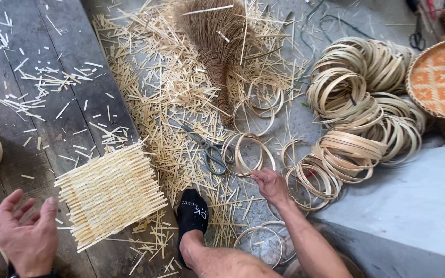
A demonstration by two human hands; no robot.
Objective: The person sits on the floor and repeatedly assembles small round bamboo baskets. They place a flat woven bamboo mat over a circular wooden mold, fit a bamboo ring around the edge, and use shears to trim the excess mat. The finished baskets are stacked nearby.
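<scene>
Nearest the camera, the right hand (271,186) pinched a thin bamboo ring (248,154) lying just above it beside the scissors (208,146), while the left hand (24,234) hovered open, left of the woven mat (110,194).

Bare arms, black sock (191,213), dark wristband (14,271).

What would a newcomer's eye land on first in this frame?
Probably the litter of pale bamboo offcuts spread across the floor at centre, with a brown hand broom lying on it at the top. At right, piles of bamboo rings crowd beside an orange patterned woven tray. Near the bottom, the right hand pinches a thin ring by the scissors, while the left hand hovers open beside a woven bamboo mat.
</scene>
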